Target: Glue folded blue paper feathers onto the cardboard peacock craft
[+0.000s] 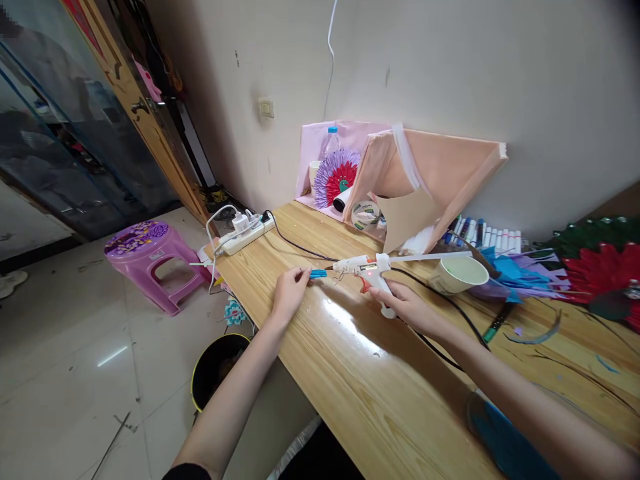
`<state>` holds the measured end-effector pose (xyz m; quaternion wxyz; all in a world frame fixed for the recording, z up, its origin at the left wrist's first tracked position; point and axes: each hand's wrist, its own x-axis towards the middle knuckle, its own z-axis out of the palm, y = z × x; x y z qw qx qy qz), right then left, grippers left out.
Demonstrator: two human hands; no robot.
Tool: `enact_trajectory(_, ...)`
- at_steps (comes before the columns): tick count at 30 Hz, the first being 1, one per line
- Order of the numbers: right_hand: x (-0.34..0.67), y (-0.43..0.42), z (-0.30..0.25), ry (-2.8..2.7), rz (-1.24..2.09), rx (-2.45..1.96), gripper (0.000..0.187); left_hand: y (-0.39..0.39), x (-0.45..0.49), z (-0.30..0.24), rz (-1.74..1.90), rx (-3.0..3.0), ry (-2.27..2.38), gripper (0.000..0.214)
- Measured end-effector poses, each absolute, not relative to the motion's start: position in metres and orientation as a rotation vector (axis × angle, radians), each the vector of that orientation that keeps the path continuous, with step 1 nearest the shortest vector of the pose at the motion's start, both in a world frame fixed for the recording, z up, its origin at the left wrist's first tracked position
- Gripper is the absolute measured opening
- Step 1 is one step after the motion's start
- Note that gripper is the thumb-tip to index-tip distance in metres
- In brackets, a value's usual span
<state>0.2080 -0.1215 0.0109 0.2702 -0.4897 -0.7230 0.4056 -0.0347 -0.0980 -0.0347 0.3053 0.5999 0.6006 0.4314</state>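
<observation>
In my right hand (407, 303) is a white glue gun (364, 265), gripped by its handle with a finger at the orange trigger. A long clear glue stick (435, 255) sticks out of its back end. My left hand (291, 293) pinches a small blue piece (318, 273) that looks like folded paper strips. The gun's nozzle points left at the blue piece, very close to it; whether they touch I cannot tell. Both hands are over the wooden table (320, 360), and the gun's black cord runs behind and under my right forearm.
A white power strip (249, 235) lies at the table's left end. Behind stand pink boards (450, 177), a purple-red paper flower (336, 180) and a tape roll (365, 215). At right are a paper cup (457, 275), markers (487, 235) and blue scraps (517, 270). A bin (213, 360) and pink stool (150, 257) stand left.
</observation>
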Motion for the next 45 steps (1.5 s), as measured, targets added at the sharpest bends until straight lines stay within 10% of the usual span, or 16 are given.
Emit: enact_trajectory(45,0.211,-0.123,0.01,-2.069,1.043,-1.422,0.043,-0.1,-0.03,-0.036,1.103,1.634,1.595,0.037)
